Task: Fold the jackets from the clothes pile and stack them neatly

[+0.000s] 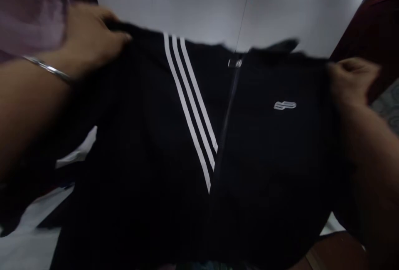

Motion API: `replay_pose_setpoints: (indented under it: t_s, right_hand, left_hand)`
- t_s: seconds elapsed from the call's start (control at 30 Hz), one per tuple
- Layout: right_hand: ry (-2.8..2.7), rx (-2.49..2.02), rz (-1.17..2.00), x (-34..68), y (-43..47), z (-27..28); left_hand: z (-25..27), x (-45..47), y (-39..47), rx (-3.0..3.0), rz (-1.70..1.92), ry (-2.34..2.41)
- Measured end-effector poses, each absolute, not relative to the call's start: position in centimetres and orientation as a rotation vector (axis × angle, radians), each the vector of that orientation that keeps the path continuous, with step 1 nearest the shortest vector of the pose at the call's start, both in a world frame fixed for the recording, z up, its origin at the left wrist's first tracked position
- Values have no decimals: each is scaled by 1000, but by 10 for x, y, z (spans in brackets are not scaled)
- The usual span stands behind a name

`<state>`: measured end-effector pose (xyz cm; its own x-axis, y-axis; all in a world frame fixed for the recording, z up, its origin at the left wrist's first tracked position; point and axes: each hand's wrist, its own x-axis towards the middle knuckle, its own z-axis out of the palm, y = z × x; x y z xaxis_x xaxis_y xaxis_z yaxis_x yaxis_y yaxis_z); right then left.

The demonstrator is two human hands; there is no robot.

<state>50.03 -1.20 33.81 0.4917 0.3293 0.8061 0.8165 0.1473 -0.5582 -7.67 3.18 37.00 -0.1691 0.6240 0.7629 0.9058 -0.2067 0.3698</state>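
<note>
A black zip-up jacket (pixel 174 145) hangs spread out in front of me, its front facing me. Three white stripes slant down one side to the centre zip, and a small white logo sits on the other side. The zip looks closed up to the collar. My left hand (pixel 90 35) is closed on the jacket's left shoulder, thumb on top; a silver bangle circles that wrist. On the opposite shoulder, my right hand (pixel 352 78) pinches the cloth, slightly blurred. The sleeves drop down at both sides, and the hem runs off the bottom of the view.
A pale panelled surface (pixel 199 3) rises behind the jacket. Mauve cloth (pixel 31 12) hangs at the upper left. Dark red furniture (pixel 358 24) stands at the right. White material (pixel 37 236) shows low on the left, and a brown surface (pixel 339 251) low on the right.
</note>
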Motion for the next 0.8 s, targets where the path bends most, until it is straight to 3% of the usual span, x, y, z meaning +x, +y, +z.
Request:
replay_pose_setpoints:
  t_s: [0.13,0.3,0.53,0.63,0.8]
  right_hand:
    - [-1249,-1712,-395,474,50,292]
    - [-1277,-2034,-242,426,128,183]
    - [-2147,-1784,154,369,97,13]
    - [-2246,-1908,263,375,73,-21]
    - [-2202,-2071,319,382,64,-22]
  left_hand:
    - [317,-41,81,-1893,-1001,-1876]
    - [204,-5,150,-2051,-677,-2000]
    - [26,28,108,-2639,-258,-1784]
    - [-9,21,95,-2674,-164,-1842]
    - [-10,20,103,-2680,-91,-1893]
